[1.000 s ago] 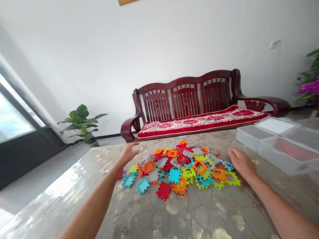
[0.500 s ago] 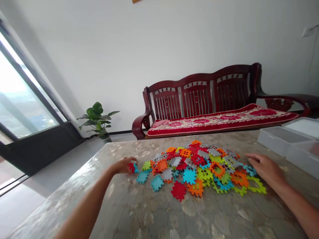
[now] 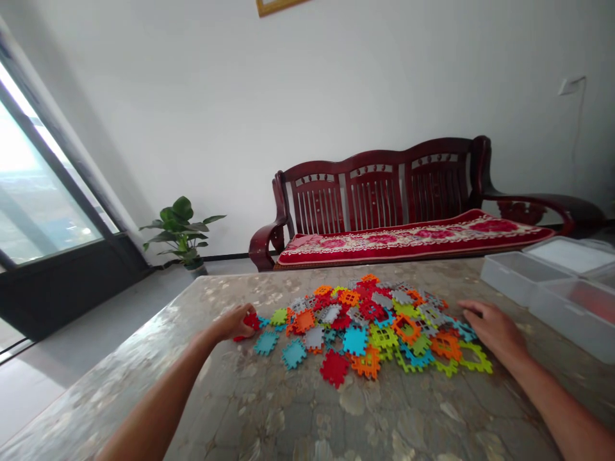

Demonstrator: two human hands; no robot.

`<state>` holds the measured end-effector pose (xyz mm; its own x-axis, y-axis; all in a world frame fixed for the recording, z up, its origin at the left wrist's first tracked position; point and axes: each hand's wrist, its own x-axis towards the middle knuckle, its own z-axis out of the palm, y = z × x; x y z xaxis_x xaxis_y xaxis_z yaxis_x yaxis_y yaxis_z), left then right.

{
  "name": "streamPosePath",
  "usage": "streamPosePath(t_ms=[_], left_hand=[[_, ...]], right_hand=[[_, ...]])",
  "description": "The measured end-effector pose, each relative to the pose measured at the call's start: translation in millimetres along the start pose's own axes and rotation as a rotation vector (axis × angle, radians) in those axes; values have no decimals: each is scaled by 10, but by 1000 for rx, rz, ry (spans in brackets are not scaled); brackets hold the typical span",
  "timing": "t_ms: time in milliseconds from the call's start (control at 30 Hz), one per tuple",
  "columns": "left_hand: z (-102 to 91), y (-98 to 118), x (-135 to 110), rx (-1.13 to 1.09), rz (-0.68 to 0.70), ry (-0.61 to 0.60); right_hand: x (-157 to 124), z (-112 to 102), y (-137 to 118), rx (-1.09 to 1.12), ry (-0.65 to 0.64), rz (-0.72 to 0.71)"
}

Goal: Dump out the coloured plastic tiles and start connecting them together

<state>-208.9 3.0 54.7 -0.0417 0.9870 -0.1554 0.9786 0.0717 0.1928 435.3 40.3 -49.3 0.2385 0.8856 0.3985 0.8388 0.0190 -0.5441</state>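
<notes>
Left hand (image 3: 233, 323) fingers pinch one red tile (image 3: 252, 320), right hand (image 3: 494, 326) half-open, empty; one tile pile (image 3: 355, 339), mottled tabletop (image 3: 288, 416), one bench (image 3: 375, 192).

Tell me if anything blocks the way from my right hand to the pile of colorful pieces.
Nothing visible does. Your right hand is beside the right edge of the pile; the see-through boxes stand off to the hand's right, outside that path.

Left forearm (image 3: 161, 394) bare, slanting toward one o'clock, left hand (image 3: 232, 323) angled toward two o'clock, fingers bent inward, right forearm (image 3: 552, 397) bare, slanting toward eleven o'clock, right hand (image 3: 496, 330) loosely extended, foremost finger pointing near nine o'clock, hands well apart, their backs visible
</notes>
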Motion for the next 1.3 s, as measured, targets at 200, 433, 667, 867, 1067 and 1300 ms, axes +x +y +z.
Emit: streamPosePath(t_ms=[200,433,667,867,1067,1300], left_hand=[[-92,96,4,-99,-88,-138],[-77,150,-84,-133,-84,-126],[-50,122,-259,-234,-27,-65],[-31,194,-346,-422,-6,-10],[-30,853,-299,-773,88,63],[141,1648,-57,-972,192,63]], right_hand=[[32,47,107,15,-5,-23],[38,41,106,21,18,-24],[26,27,69,18,2,-8],[-8,9,-9,16,1,-8],[-16,-20,-48,56,-9,-1],[-37,-21,-56,66,-7,-2]])
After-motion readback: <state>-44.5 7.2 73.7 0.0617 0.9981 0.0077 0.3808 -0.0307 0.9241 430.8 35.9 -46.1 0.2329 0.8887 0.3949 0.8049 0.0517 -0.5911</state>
